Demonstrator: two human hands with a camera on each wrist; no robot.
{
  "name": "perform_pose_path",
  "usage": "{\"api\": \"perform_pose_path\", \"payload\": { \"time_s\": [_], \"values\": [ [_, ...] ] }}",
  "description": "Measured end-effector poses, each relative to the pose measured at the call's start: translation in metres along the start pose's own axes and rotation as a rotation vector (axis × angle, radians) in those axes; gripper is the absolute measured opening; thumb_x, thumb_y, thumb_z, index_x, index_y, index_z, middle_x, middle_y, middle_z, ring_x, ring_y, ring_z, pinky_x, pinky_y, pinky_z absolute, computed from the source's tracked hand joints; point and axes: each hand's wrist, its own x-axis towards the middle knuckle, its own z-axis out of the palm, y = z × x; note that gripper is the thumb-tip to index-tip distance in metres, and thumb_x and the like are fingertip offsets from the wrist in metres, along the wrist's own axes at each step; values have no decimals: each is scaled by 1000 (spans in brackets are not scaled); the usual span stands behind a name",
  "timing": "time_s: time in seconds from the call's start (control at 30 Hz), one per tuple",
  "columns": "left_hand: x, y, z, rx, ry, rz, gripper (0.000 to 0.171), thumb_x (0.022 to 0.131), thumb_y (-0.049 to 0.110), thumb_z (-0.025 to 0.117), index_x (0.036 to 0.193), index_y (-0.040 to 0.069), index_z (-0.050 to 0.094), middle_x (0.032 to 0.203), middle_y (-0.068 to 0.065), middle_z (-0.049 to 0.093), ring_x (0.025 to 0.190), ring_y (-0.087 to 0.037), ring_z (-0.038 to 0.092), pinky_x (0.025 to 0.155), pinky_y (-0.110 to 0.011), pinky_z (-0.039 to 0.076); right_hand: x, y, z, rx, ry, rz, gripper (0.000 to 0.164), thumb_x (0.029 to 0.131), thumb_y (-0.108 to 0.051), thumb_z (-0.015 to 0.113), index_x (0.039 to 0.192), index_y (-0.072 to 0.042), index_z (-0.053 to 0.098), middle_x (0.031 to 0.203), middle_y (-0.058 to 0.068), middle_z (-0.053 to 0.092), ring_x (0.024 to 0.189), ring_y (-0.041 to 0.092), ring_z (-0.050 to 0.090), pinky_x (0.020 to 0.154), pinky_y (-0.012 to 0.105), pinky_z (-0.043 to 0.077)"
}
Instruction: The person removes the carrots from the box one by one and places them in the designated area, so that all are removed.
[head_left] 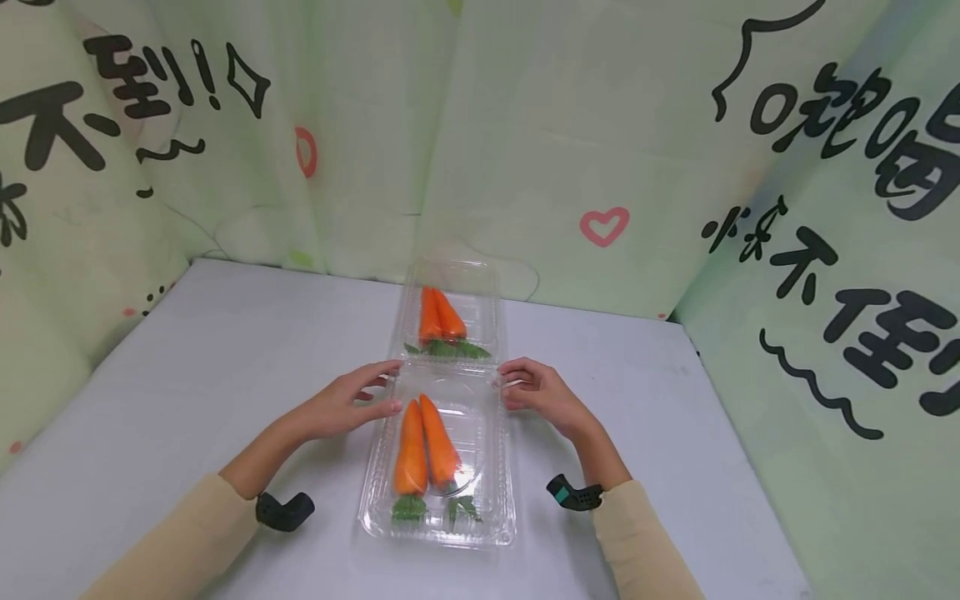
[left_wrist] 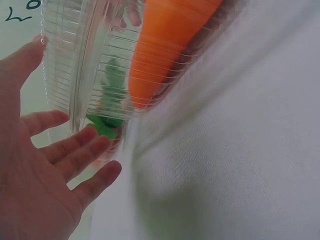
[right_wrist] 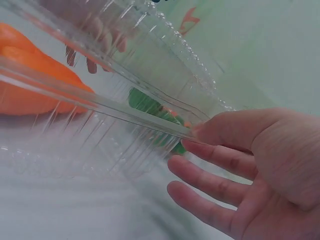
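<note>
A clear plastic clamshell box [head_left: 487,508] stands on the table in the head view, with two orange carrots [head_left: 411,454] with green tops inside. My left hand [head_left: 348,404] is at its far left corner. In the left wrist view its thumb touches the beaded lid rim [left_wrist: 46,75], with the other fingers spread beside the box wall. At the far right corner is my right hand [head_left: 542,393]. The right wrist view shows its thumb and index finger pinching the tray rim [right_wrist: 145,119], below the tilted lid; its other fingers hang free.
Behind the box stands another clear plastic box [head_left: 480,287], holding two carrots [head_left: 442,315] and green leaves [head_left: 450,348]. Both are on a white table [head_left: 300,333]. Printed pale green curtains [head_left: 517,150] close off the back and sides.
</note>
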Motion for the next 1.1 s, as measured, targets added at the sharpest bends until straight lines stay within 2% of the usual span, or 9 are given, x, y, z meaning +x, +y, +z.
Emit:
{"api": "perform_pose_path", "payload": {
  "time_s": [0.3, 0.67, 1.1],
  "values": [
    [0, -1, -1, -12, -11, 8, 68, 94, 38, 60, 150, 10, 33, 152, -15, 39, 132, -36, 46, 102, -52, 45, 1, 0, 1, 7, 9, -13, 37, 92, -7, 63, 125, 1, 51, 118, 22, 61, 91, 9, 67, 81, 30, 58],
    [0, -2, -1, 9, -10, -8, 66, 94, 40, 59, 149, 13, 35, 152, -13, 39, 132, -34, 46, 102, -53, 45, 4, 6, 6, 22, 114, -9, 33, 89, -8, 67, 119, 0, 57, 102, 6, 69, 85, 7, 67, 77, 33, 59],
    [-1, -1, 1, 8, -4, -25, 67, 94, 42, 58, 150, 14, 34, 151, -13, 41, 133, -34, 45, 103, -52, 45, 5, 6, 14, 21, 211, 26, 29, 89, -12, 68, 116, -4, 61, 103, 8, 69, 82, 11, 67, 72, 35, 60]
  ]
}}
